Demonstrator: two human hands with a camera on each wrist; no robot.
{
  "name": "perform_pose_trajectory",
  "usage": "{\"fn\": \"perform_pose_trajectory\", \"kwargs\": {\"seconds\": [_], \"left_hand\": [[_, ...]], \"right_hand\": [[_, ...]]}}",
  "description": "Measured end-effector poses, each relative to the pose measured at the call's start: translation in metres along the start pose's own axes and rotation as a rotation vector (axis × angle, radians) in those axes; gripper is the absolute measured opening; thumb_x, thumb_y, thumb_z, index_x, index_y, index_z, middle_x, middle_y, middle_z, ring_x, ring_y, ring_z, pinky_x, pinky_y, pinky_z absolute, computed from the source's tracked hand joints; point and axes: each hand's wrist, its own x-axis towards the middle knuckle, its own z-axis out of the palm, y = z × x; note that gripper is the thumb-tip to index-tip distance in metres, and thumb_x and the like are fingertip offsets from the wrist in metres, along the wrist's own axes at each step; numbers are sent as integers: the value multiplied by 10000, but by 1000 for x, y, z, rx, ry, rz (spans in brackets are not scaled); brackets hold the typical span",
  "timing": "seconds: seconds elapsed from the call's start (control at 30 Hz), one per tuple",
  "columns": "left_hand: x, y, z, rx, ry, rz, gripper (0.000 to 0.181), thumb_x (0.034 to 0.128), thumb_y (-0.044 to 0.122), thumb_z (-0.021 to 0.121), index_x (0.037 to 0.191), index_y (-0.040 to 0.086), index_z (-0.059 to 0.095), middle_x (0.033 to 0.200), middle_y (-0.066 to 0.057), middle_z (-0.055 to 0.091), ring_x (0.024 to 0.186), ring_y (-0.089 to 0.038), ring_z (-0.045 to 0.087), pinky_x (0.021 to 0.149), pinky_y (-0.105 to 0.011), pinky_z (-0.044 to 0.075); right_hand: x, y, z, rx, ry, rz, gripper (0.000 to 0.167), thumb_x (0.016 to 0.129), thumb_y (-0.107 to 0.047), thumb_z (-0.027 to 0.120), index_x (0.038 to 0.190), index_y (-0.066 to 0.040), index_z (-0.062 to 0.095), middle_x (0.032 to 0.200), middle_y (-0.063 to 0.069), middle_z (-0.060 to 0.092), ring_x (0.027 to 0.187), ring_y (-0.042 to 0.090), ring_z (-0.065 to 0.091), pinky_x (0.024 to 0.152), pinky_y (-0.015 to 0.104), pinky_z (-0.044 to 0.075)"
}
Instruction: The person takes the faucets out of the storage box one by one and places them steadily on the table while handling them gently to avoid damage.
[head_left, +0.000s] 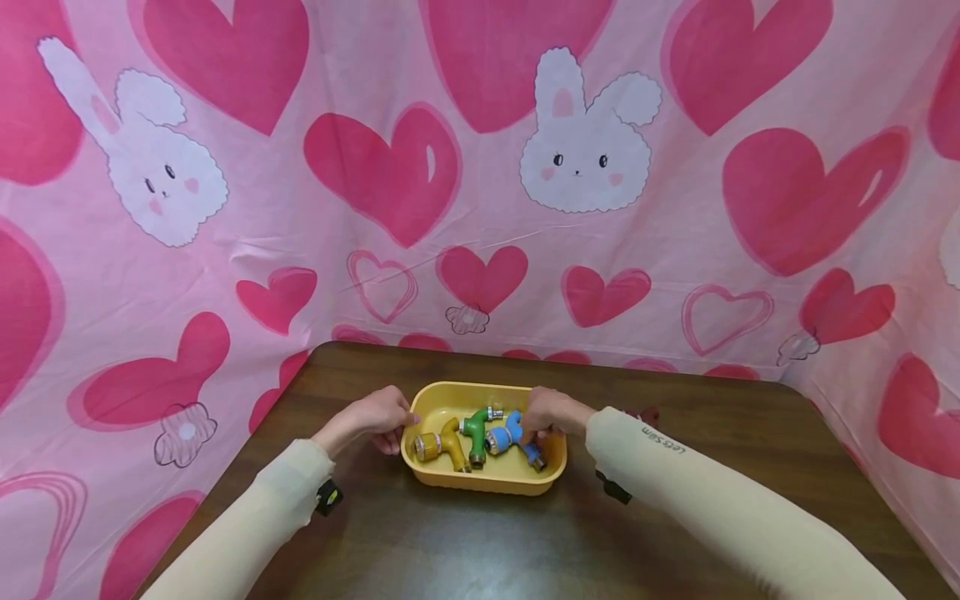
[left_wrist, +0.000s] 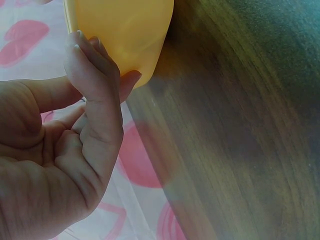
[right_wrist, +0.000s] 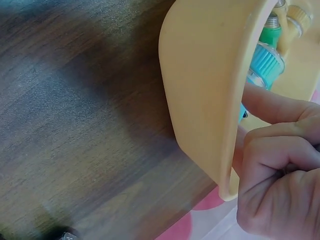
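A yellow plastic tray (head_left: 480, 482) stands on the table with several small, branched, tap-like fittings inside. A yellow tap (head_left: 453, 446) lies at the left, a green tap (head_left: 476, 433) in the middle and a blue tap (head_left: 504, 437) at the right. My left hand (head_left: 381, 417) pinches the tray's left rim, thumb over the edge and fingers outside the wall. The right hand (head_left: 551, 410) reaches over the right rim and grips the blue tap with curled fingers; its fingertips are partly hidden. In the right wrist view, the thumb (right_wrist: 272, 105) lies against the ridged blue part.
A dark red object (head_left: 649, 415) sits behind the right forearm, mostly covered by the sleeve. The brown wooden table (head_left: 420, 542) is bordered by a pink cloth (head_left: 480, 225) with hearts and rabbits at the back and sides.
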Motion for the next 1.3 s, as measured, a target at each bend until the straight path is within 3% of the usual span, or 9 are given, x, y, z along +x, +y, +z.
{"fn": "perform_pose_trajectory", "kwargs": {"seconds": [0.23,0.4,0.63,1.3], "left_hand": [[1,2,1,2,4,-16,245,1073,113,605,914,-36,716,615,-93,621,461,-127,600,473,-269,580],[2,2,1,10,7,-15,249,1074,109,601,905,-37,711,609,-98,622,458,-131,601,473,-274,582],[2,1,1,3,2,-14,248,1074,110,602,905,-42,703,615,-96,619,462,-132,605,478,-280,587],[3,0,-1,-4,-4,-18,249,1073,101,600,890,-29,709,606,-92,613,457,-132,602,475,-277,584]], "right_hand": [[-4,1,-7,104,-70,18,143,870,-98,838,776,-7,780,556,-25,493,453,77,332,452,163,279],[-4,1,-9,105,-103,20,158,871,-106,848,771,3,794,550,-29,483,454,73,312,452,157,268],[0,-2,-5,12,-69,25,219,880,-129,861,725,-10,763,526,-36,477,433,64,292,432,158,244],[8,-3,0,-9,-30,47,254,852,-158,897,780,-9,704,536,-27,457,440,75,369,423,167,305]]}}
